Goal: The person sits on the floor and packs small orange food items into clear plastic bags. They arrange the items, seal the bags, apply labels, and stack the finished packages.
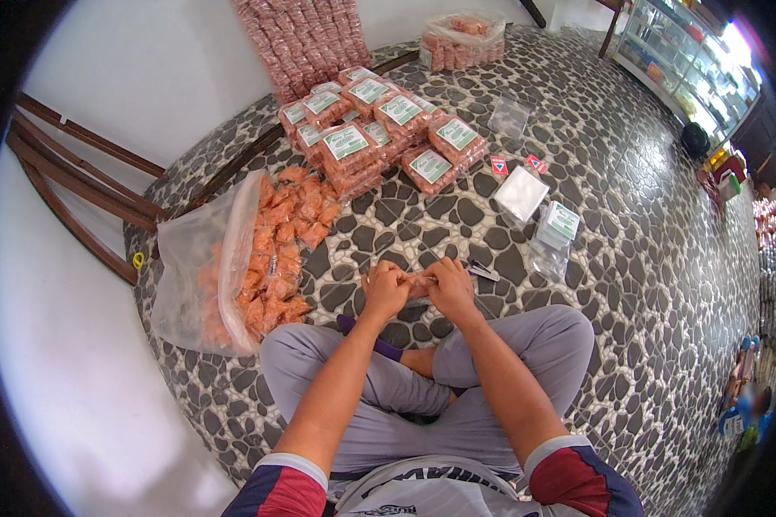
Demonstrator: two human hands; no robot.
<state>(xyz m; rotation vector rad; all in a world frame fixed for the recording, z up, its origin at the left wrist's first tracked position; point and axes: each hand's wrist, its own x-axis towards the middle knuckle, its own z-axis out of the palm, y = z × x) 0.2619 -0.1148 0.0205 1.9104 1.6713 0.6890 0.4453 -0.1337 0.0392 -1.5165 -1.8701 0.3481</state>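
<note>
Between my crossed legs and the stacked packs, my left hand [387, 288] and my right hand [451, 285] pinch the top of a clear plastic pack [418, 284] with orange contents. My fingers partly cover it. Just beyond the right hand a small stapler [484, 271] lies on the floor. To the left, a large clear plastic bag [197, 284] lies on its side, and many small orange snack packets [284, 258] spill from its mouth.
Labelled packs [362, 139] are piled ahead. To the right are clear bags [522, 194], labels [563, 221] and small red cards [499, 165]. Strings of packets [304, 45] lean on the wall beside wooden legs [84, 161]. A filled bag [463, 45] and glass display case [685, 58] stand farther back.
</note>
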